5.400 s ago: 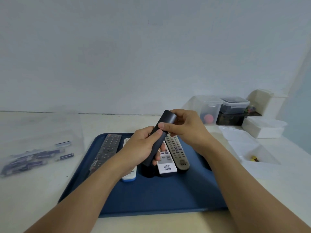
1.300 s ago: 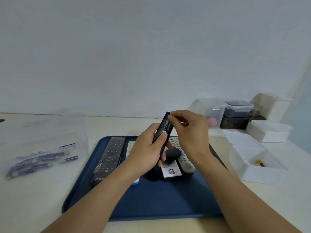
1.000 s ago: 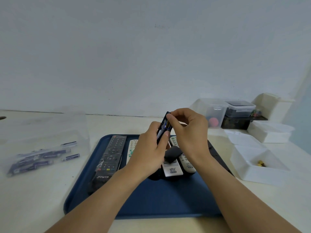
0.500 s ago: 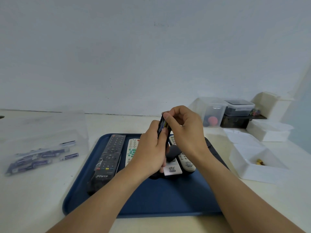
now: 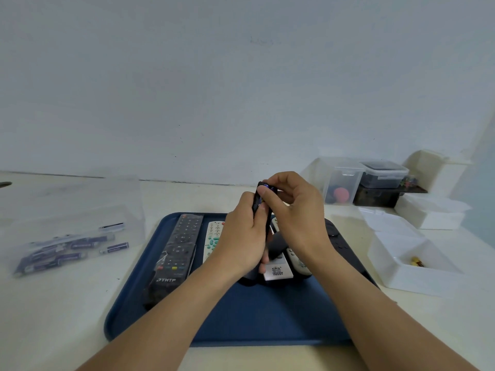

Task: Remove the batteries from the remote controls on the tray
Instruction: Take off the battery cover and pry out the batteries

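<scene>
Above the blue tray (image 5: pixel 257 319) my left hand (image 5: pixel 242 236) holds a slim black remote (image 5: pixel 259 203) upright, its open back turned to the right. My right hand (image 5: pixel 296 210) pinches a blue battery (image 5: pixel 268 186) at the remote's top end with thumb and forefinger. On the tray lie a long black remote (image 5: pixel 176 253), a white remote with green buttons (image 5: pixel 213 241), a white remote with a label (image 5: pixel 276 269) and a grey remote (image 5: pixel 297 259), the last two partly hidden by my hands. A loose black cover (image 5: pixel 277 243) rests on them.
A clear plastic bag of batteries (image 5: pixel 69 247) lies left of the tray. Right of it stands a white open box (image 5: pixel 409 263) with a small yellow item inside. Clear and white storage boxes (image 5: pixel 375 180) line the back right by the wall.
Both hands have raised the black remote slightly. My right fingers have moved from the remote's side to its top end and now pinch a battery there.
</scene>
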The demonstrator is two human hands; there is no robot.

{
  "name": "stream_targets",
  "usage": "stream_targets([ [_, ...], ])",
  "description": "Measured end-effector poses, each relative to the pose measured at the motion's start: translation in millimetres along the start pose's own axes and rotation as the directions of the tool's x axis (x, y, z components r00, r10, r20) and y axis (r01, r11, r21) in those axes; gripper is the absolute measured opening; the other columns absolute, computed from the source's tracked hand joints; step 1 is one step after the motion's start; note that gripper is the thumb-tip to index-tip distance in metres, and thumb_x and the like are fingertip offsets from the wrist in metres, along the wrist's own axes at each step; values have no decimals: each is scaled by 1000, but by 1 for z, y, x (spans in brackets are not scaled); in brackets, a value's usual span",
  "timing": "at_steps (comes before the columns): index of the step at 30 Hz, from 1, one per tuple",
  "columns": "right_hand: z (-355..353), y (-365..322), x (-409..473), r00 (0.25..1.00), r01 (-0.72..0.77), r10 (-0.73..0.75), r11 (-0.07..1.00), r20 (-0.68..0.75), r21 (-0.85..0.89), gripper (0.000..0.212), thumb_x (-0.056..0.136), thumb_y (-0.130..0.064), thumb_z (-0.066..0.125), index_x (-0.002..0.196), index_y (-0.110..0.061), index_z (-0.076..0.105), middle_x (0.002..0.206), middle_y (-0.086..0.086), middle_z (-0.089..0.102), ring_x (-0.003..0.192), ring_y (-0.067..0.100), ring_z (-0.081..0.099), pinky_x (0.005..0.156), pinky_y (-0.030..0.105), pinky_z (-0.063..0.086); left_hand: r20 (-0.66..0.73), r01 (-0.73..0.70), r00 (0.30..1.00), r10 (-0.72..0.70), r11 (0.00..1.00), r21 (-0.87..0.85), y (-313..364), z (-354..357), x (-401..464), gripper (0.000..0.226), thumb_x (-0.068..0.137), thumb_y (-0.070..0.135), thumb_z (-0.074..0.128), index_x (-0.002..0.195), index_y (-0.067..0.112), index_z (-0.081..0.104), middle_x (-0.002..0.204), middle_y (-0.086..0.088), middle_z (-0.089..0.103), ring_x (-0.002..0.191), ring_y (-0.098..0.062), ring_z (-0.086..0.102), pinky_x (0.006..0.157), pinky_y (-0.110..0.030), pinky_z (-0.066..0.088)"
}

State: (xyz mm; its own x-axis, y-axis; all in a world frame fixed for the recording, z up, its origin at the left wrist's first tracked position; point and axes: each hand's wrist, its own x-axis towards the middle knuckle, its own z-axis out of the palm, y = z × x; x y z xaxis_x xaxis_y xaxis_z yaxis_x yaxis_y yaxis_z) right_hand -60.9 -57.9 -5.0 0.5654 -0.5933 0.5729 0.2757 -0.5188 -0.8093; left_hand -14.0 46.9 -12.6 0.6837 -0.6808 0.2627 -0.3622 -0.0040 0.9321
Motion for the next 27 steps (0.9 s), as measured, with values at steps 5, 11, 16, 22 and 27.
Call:
stream_targets([
  [5, 4, -2, -5, 998, 49, -54, 993, -41, -105, 7, 91, -17, 72, 92, -24, 69, 87, -14, 73, 90, -5, 68, 65, 11, 51, -26, -2, 1000, 3, 1000, 26, 0, 0, 0, 21, 108, 35, 35, 106, 17, 45, 83, -27, 61, 39, -28, 56, 38, -43, 49],
  [11, 5, -6, -7, 996, 65, -71, 991, -47, -117, 9, 96, -19, 65, 87, -21, 69, 80, -13, 71, 80, -1, 69, 60, 10, 47, -43, -30, 999, 33, 997, 76, -5, -1, 3, 19, 108, 35, 36, 107, 18, 45, 87, -22, 61, 38, -22, 55, 36, -29, 45],
  [16, 6, -4, -3, 1000, -7, 5, 996, -31, -84, 12, 96, -19, 64, 84, -16, 65, 78, -4, 70, 70, 11, 69, 54, 23, 48, -18, -4, 1000, 6, 994, 107, -11, -1, 3, 20, 108, 35, 35, 100, 18, 42, 77, -17, 58, 38, -26, 54, 36, -30, 44],
  [22, 2, -4, -1, 999, -31, 30, 997, -17, -66, 12, 94, -17, 66, 84, -12, 63, 77, 2, 69, 69, 17, 70, 61, 36, 57, -4, -13, 1000, 14, 986, 164, -11, -2, 1, 19, 108, 34, 35, 95, 21, 39, 77, -17, 57, 37, -27, 55, 36, -30, 43],
  [27, -3, -5, 1, 996, -18, 12, 997, -88, -69, 6, 89, -17, 73, 84, -16, 69, 80, -8, 74, 83, 4, 71, 81, 29, 58, 14, -6, 1000, 5, 998, 69, -4, 3, 1, 19, 109, 32, 34, 94, 21, 40, 69, -21, 56, 35, -28, 53, 36, -30, 41],
])
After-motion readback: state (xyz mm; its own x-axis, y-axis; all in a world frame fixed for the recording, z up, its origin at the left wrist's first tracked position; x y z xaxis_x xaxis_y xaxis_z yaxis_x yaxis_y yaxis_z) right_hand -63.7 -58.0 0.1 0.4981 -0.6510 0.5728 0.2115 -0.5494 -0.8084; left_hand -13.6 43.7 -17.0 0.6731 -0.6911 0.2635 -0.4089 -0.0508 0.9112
